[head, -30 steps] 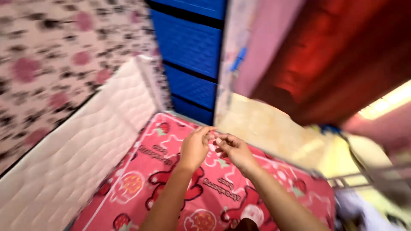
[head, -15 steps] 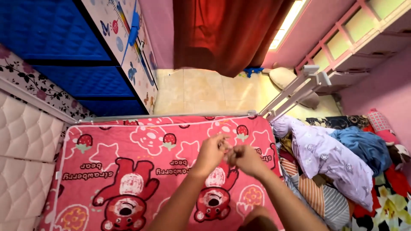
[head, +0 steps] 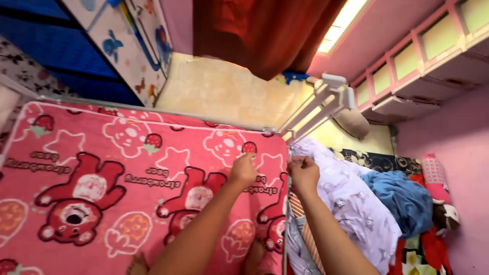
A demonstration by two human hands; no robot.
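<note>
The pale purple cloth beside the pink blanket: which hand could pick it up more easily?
Probably the right hand. It sits at the blanket's edge, just above the purple cloth, while the left hand is over the blanket.

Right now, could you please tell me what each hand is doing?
Left hand: closed, fingers pinched over the pink blanket.
Right hand: closed in a loose fist; contents cannot be told.

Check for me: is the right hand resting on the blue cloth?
No: the right hand is closed at the pink blanket's right edge beside the lilac cloth, well apart from the blue cloth farther right.
</note>
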